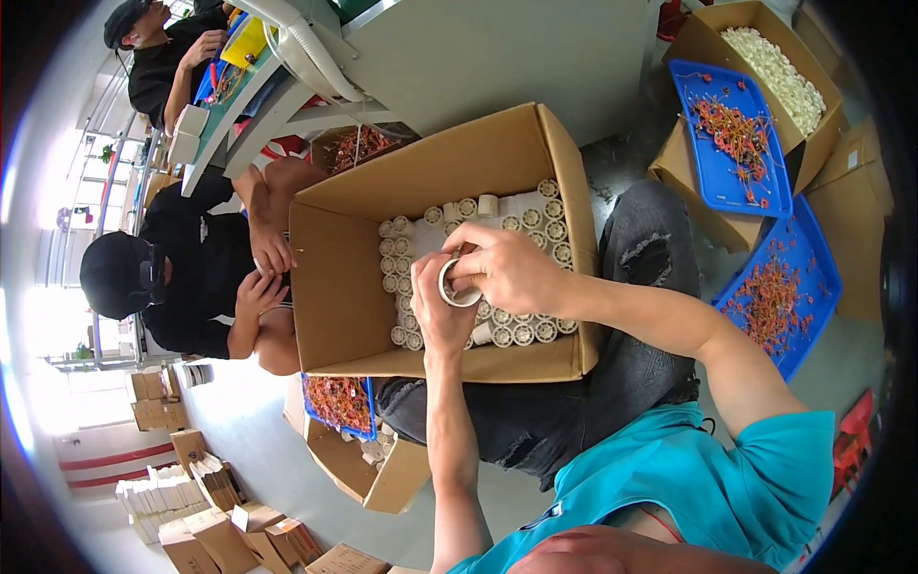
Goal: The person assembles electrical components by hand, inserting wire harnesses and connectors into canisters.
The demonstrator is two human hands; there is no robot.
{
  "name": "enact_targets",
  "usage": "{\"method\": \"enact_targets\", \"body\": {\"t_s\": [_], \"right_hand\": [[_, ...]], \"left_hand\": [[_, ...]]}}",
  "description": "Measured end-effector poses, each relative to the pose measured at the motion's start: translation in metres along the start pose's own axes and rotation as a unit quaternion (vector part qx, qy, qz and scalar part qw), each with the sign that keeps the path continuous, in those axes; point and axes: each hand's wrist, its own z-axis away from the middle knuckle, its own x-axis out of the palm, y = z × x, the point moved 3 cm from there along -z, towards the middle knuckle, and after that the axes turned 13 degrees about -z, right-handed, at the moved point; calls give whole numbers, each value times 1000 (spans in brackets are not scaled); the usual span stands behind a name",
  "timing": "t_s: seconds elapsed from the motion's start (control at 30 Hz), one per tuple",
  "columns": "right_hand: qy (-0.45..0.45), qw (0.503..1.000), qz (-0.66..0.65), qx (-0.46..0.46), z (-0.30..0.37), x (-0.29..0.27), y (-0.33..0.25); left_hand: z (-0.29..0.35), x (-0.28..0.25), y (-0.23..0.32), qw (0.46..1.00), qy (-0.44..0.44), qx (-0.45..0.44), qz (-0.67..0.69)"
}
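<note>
Over an open cardboard box (335, 287), my left hand (438, 320) is wrapped round a hollow white cylindrical part (463, 303), its round opening facing up. The fingertips of my right hand (512, 273) reach into that opening, pinched together; whatever they may hold is hidden. Below both hands, many similar white round parts with ribbed ends (523, 334) stand in rows on the box bottom. A few of them lie on their sides, one of these being a white cylinder (488, 205) near the far wall.
Blue trays (703, 182) of red-and-orange wired pieces sit at the right, near a carton of white pieces (776, 77). Another blue tray (339, 402) lies below the box. A co-worker's hands (271, 258) are beside its left wall. A second person (167, 67) sits at a bench.
</note>
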Motion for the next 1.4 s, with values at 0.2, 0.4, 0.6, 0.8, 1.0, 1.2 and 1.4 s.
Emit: {"method": "enact_targets", "body": {"t_s": [0.2, 0.4, 0.6, 0.8, 1.0, 1.2, 1.4], "right_hand": [[6, 998, 53, -25, 5, 2, 1], [20, 1000, -4, 12, 4, 4, 15], [-4, 997, -29, 65, -1, -6, 12], [-57, 988, 115, 82, -13, -29, 4], [153, 963, 185, -122, -116, -123, -5], [279, 916, 164, -238, -255, -164, -30], [236, 899, 331, -162, -366, -183, -4]], "left_hand": [[0, 4, 0, 997, -70, -28, 34], [4, 9, -2, 996, -52, -61, 31], [1, 13, 2, 995, -51, -73, 41], [-27, 29, -15, 959, -228, -113, 124], [-34, 92, -161, 902, -374, -182, 119], [102, 183, -261, 680, -636, -224, -287], [175, 238, -240, 727, -549, -326, -252]]}}
